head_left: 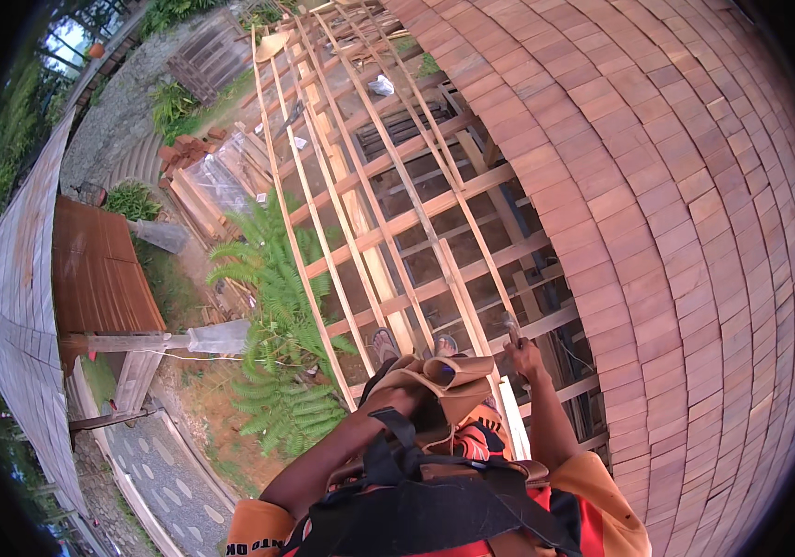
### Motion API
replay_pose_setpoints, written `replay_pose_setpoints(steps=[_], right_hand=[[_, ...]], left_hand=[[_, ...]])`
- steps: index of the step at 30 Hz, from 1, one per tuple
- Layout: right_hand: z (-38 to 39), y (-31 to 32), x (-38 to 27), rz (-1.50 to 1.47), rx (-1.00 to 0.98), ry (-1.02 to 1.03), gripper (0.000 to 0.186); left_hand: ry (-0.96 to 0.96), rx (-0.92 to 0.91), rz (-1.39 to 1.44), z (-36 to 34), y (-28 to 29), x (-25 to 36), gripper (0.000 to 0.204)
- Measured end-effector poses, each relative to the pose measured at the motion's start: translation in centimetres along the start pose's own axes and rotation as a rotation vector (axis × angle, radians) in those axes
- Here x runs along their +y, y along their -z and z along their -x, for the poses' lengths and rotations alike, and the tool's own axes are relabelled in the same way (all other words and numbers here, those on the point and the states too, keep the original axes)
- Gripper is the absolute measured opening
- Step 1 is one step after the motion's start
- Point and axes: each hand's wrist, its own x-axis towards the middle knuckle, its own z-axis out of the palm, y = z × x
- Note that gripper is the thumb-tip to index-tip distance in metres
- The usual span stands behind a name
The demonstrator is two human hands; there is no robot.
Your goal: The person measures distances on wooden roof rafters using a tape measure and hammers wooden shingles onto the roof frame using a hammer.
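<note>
My right hand (pixel 525 357) grips a hammer (pixel 509 323) just above the pale timber battens (pixel 461 292) of an open roof frame. My left hand (pixel 397 399) is at the tan leather tool pouch (pixel 453 371) at my waist; its fingers are hidden there. Below the pouch, my feet (pixel 384 342) in sandals rest on the framing. Black straps (pixel 397 492) cross my body.
A shingled roof (pixel 676 232) fills the right side. Gaps between rafters drop to ground level. Down at the left are a fern (pixel 281 399), stacked lumber (pixel 207 204), a gravel path (pixel 165 473) and another roofed structure (pixel 17 297) with a rusty panel.
</note>
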Motion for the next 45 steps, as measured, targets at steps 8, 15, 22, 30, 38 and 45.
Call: replay_pose_setpoints(steps=[8, 15, 22, 30, 38, 45], right_hand=[[2.5, -3.9, 3.2, -0.130, -0.177, -0.300, 0.053], [3.9, -9.7, 3.3, -0.221, -0.151, -0.691, 0.056], [-1.5, -12.9, -7.5, -0.079, -0.346, -0.524, 0.097], [-8.7, -11.4, -22.1, -0.184, -0.103, -0.416, 0.065], [-8.1, -3.9, -32.5, -0.594, -0.174, -0.219, 0.049], [-19.0, -6.9, -35.0, -1.505, -0.390, -0.393, 0.044]], left_hand=[[-0.156, 0.127, 0.435, -2.9, 10.3, -0.2, 0.017], [-0.172, 0.129, 0.552, -1.9, 18.1, -5.5, 0.025], [0.088, 0.361, 1.103, 2.3, 25.0, -19.2, 0.016], [0.276, 0.899, 1.678, 5.6, 25.0, -35.8, 0.014], [0.496, 0.675, 1.918, -0.7, 15.8, -39.8, 0.017], [0.671, 0.264, 1.906, -7.0, 15.6, -41.1, 0.060]])
